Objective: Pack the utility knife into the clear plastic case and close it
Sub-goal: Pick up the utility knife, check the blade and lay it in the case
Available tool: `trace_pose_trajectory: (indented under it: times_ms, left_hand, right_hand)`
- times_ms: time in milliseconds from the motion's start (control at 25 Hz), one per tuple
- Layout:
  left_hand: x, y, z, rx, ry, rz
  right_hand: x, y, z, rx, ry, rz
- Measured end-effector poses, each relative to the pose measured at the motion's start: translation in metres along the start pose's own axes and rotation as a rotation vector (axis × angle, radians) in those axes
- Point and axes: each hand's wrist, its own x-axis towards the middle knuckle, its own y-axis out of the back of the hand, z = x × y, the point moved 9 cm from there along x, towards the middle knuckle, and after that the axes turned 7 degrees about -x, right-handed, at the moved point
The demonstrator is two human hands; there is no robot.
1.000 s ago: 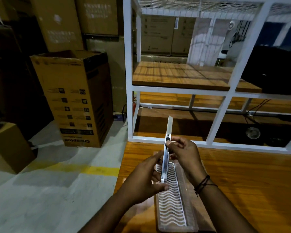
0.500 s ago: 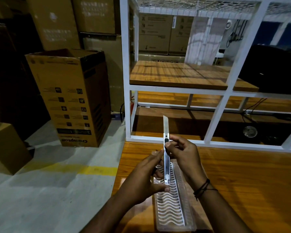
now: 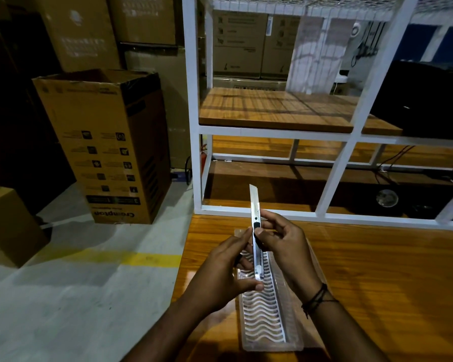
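A slim silver utility knife (image 3: 255,226) stands nearly upright above the table, with a length of its blade out at the top. My left hand (image 3: 225,273) pinches its lower end. My right hand (image 3: 285,246) grips the middle, thumb on the black slider. Below both hands the clear plastic case (image 3: 267,317) lies open on the wooden table (image 3: 377,283), showing a white wavy-patterned insert. My hands hide the far end of the case.
A white metal shelf frame (image 3: 332,178) with wooden boards rises at the table's far edge. To the left, beyond the table edge, is grey floor with a yellow line (image 3: 141,258) and an open cardboard box (image 3: 107,145). More boxes are stacked behind.
The blade sticks out less than a second ago. The knife has straightened from a slight rightward tilt to nearly upright, and both hands keep hold of it.
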Motion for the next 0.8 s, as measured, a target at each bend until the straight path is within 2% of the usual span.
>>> trace_pose_trajectory:
  times_ms: [800]
  left_hand:
    - [0.003,0.007,0.0,-0.024,0.022,0.029]
  right_hand:
    - [-0.038,-0.002,0.018,-0.045,-0.02,-0.042]
